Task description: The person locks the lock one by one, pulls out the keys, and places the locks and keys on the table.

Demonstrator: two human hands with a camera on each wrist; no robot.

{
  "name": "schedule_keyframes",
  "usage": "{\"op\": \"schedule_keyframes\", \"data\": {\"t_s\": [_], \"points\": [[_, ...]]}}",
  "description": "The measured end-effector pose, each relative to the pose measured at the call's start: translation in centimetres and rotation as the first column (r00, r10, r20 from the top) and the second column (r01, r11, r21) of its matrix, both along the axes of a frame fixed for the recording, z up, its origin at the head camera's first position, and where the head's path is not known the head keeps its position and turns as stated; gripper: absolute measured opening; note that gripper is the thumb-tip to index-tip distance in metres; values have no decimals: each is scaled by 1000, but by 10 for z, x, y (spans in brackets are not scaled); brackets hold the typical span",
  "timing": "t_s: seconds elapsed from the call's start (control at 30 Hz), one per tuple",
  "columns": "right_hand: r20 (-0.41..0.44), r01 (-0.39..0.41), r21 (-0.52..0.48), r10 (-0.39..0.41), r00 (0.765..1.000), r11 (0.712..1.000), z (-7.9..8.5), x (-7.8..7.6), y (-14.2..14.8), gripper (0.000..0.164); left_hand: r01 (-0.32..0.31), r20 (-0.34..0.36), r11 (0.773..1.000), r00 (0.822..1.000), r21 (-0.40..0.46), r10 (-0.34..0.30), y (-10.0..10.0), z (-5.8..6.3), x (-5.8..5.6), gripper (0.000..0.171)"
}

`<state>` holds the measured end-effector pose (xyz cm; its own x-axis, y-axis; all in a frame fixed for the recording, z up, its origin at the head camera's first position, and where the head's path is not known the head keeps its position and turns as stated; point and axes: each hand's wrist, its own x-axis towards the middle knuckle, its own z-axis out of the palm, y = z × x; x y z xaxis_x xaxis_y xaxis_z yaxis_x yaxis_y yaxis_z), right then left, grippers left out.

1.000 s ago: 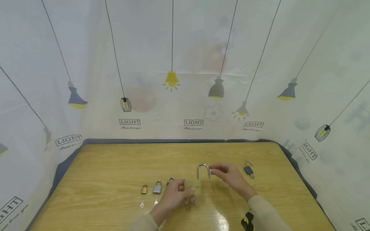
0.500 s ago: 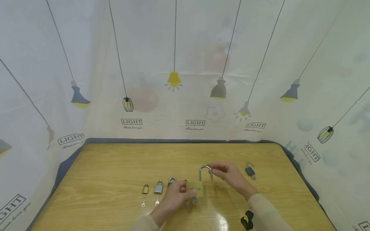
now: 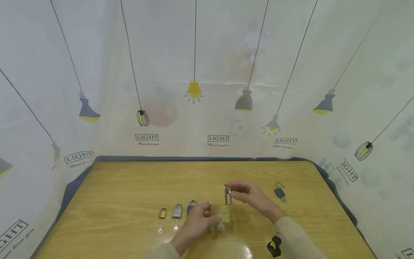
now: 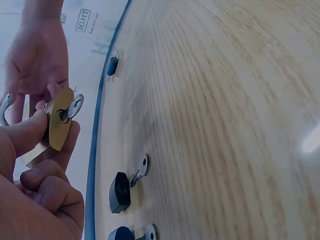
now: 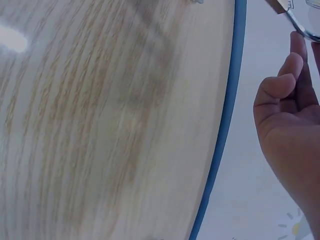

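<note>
- Padlock (image 3: 225,213), brass, lower centre of the head view, gripped by the left hand (image 3: 198,220) (key (image 3: 221,227) in its base).
- Shackle (image 3: 226,197), raised, pinched by the right hand (image 3: 252,198); the step looks like turning it.
- Next move likely calls for alignment, then pressing down.
- Blue padlock (image 3: 279,192), unlatched, lower right.

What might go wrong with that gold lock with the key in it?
The right hand has its fingers at the raised shackle, so one might get pinched if it closes suddenly. The left hand holds the gold lock up off the table, so it could drop if the grip slips. The key sticks out of the lock, so a bump might bend it.
</note>
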<state>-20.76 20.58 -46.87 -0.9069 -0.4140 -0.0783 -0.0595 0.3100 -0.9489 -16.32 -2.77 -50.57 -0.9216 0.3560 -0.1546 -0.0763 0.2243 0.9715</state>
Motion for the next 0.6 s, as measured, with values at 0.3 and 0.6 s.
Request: {"op": "schedule_keyframes", "data": {"t_s": [0.3, 0.6], "points": [[-254, 157, 234, -96, 962, 959, 11, 8, -31, 27, -24, -59, 998, 998, -56, 21, 6, -6, 3, 39], [-455, 344, 368, -155, 877, 864, 14, 12, -44, 15, -26, -73, 999, 997, -19, 25, 9, -5, 1, 35]]}}
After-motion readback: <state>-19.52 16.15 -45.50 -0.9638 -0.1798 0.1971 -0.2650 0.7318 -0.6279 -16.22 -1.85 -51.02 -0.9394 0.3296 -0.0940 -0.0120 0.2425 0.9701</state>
